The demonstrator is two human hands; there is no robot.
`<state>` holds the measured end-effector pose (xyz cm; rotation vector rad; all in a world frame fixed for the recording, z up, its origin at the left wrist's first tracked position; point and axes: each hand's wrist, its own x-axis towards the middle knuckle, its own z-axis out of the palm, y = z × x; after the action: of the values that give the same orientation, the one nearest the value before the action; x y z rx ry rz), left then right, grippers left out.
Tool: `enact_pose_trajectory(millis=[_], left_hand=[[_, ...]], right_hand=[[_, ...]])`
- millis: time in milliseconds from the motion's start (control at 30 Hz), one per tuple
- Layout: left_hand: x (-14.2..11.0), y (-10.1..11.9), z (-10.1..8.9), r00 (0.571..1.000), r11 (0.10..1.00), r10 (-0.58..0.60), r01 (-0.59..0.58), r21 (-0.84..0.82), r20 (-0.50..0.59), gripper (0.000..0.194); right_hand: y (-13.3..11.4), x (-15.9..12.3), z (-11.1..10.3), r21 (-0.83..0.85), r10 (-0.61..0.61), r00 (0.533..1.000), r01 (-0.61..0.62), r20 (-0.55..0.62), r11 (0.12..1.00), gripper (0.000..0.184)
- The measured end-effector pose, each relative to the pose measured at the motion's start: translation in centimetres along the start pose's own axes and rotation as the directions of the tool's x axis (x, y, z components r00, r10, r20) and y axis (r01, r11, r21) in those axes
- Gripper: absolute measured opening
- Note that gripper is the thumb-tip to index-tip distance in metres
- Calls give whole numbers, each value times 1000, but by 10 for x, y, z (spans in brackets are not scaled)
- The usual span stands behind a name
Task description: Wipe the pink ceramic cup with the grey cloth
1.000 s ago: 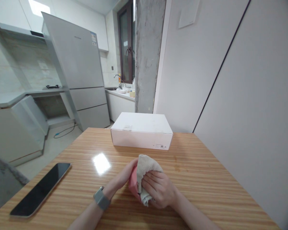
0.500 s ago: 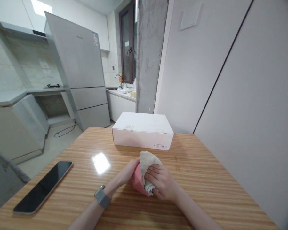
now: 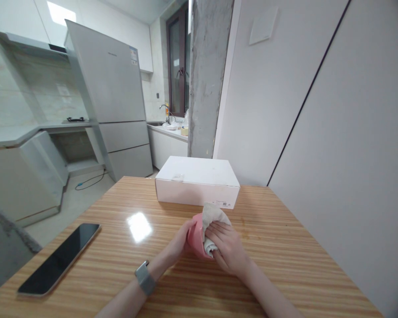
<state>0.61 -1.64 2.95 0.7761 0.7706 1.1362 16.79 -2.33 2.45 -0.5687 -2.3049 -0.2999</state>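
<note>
Two bare hands, one pink bowl, one beige cloth, all over the near half of the table (image 3: 285, 274). Left hand (image 3: 181, 240): curled round the bowl's left side, grey-strapped watch (image 3: 145, 277) at the wrist. Right hand (image 3: 230, 248): fingers gathered on the beige cloth (image 3: 215, 215), pressing it to the bowl's mouth; fingertips hidden by folds. Pink bowl (image 3: 195, 238): between the hands, tilted, mouth towards the right hand; contact with the table cannot be told.

Handling note: the step appears to be wiping the bowl. Best done with a firm left hold on the outer wall, light even pressure from the right, the cloth's loose flap tucked in, and the bowl turned little by little so that no part is missed.

Surface: striped wood grain, one bright reflection left of the bowl, faint brownish marks to the right. One phone (image 3: 59, 259), dark screen up, flat at far left. One white box (image 3: 197, 193), closed, just beyond the cloth.

Room: pale wall panels (image 3: 285, 88) at right; grey concrete pillar (image 3: 207, 84); silver fridge (image 3: 112, 84) at left; tap (image 3: 167, 113) and dark-framed window (image 3: 176, 62) farthest off
</note>
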Motion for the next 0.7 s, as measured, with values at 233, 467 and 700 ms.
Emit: enact_pose_trajectory(millis=[233,467,700], left_hand=[[0,-4,-12,994,994,59,-67,88,87,44],[-1,-6,-10,994,987,93,-100,124,58,48],[-2,-8,-8,992,994,89,-82,-77,94,36]], right_hand=[[-10,5,8,-37,8,999,-7,35,999,31],[-12,7,5,-45,97,995,-96,21,994,30],[-10,7,19,111,497,866,-490,-47,864,31]])
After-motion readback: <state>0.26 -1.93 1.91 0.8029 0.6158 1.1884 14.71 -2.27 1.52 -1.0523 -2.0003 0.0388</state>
